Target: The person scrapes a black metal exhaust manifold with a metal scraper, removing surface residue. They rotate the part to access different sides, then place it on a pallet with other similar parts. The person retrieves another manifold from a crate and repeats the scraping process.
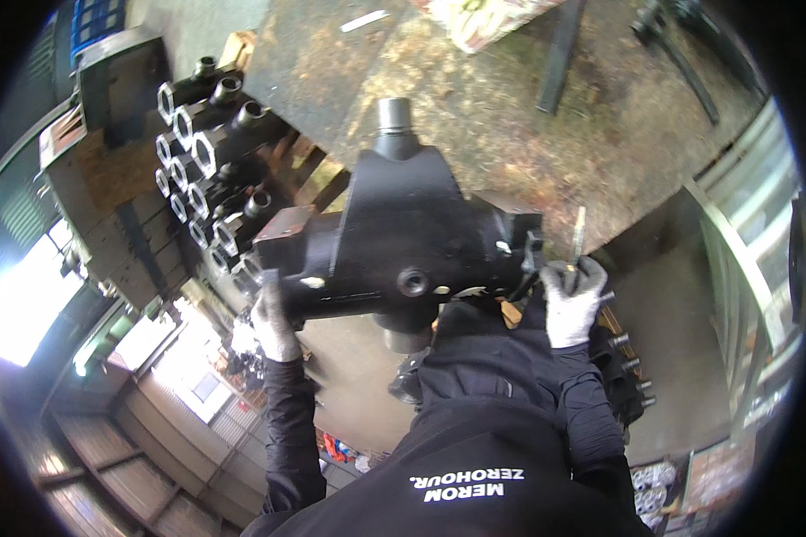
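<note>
A large black-painted metal housing (403, 228) spans the space in front of me, with a bare steel shaft end (394, 115) pointing away and a round threaded hole in its near side. Its left end is gripped by my left hand (276, 322), in a grey-white glove; some fingers are hidden. My right hand (573, 309), gloved alike, is beside the housing's right end. Closed fingers there hold a thin, pale stick-like tool (580, 228) pointing away from me; its exact kind is unclear. Pale spots and scuffs show on the black paint.
Stacked black tubular metal parts (210, 152) with bright end faces stand at the left on wooden pallets. A worn, stained worktop (484, 116) lies beyond the housing, with a dark metal bar (561, 58) on it. More black parts (622, 367) sit by my right forearm.
</note>
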